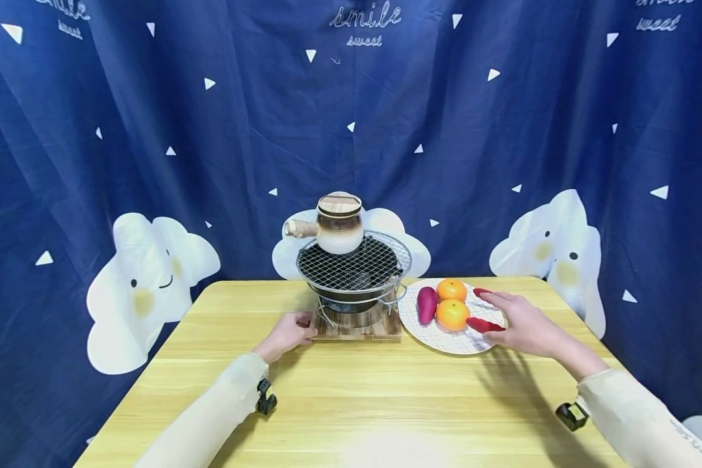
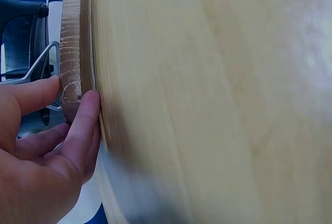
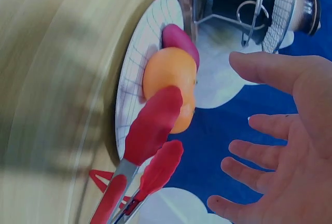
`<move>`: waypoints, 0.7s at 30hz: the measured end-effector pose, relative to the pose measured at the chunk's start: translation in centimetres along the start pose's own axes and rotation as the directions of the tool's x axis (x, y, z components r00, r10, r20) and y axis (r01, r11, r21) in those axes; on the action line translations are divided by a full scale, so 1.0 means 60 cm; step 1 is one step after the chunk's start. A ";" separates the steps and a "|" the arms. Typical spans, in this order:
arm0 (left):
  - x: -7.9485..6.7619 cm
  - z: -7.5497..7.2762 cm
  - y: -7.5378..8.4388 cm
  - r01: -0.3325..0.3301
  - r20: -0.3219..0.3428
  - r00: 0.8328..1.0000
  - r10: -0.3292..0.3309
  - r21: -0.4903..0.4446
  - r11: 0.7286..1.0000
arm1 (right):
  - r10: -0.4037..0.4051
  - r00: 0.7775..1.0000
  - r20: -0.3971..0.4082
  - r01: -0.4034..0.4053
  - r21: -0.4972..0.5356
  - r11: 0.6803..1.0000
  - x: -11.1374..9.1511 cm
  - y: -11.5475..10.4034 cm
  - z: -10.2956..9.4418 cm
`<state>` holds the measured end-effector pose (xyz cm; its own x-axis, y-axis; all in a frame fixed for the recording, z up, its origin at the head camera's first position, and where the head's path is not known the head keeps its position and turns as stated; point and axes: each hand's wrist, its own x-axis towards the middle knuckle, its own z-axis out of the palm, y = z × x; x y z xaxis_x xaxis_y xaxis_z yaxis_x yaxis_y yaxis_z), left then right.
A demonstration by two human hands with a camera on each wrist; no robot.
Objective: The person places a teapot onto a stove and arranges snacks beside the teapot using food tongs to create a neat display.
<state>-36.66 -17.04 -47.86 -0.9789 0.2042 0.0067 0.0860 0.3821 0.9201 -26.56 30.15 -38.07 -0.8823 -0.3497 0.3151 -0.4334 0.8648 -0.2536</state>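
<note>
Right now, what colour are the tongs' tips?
The tongs' tips are red, clearest in the right wrist view.

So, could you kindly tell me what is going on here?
A person's left hand grips the left edge of the wooden base under a small grill with a lidded pot on top. The right hand, open, is near red-tipped tongs but not holding them. The tongs' tips reach over a plate with two oranges and a purple sweet potato.

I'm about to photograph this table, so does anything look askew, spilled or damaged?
Nothing looks spilled or damaged. Slightly odd: the pot sits toward the back left of the grate rather than centred. The tongs, tips over the plate, look unremarkable.
</note>
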 end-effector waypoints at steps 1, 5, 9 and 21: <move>-0.001 -0.001 0.001 0.003 0.000 1.000 -0.003 -0.001 1.000 | -0.001 1.000 0.004 0.001 0.012 1.000 0.000 0.004 -0.001; -0.001 -0.003 0.001 0.013 0.004 1.000 -0.013 -0.008 1.000 | 0.015 0.999 0.039 -0.016 0.035 0.999 -0.002 0.015 -0.008; 0.001 -0.002 0.000 0.007 0.006 1.000 -0.007 -0.008 1.000 | -0.020 0.998 0.055 0.016 0.069 0.997 -0.005 0.033 -0.010; 0.004 0.001 -0.006 0.027 -0.012 1.000 -0.027 -0.003 1.000 | 0.054 0.991 0.122 -0.067 0.105 0.992 -0.014 0.089 -0.004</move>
<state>-36.89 -17.06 -48.25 -0.9830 0.1830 -0.0136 0.0589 0.3848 0.9211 -28.11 35.16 -39.50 -0.9204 -0.3437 0.1866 -0.3899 0.8438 -0.3689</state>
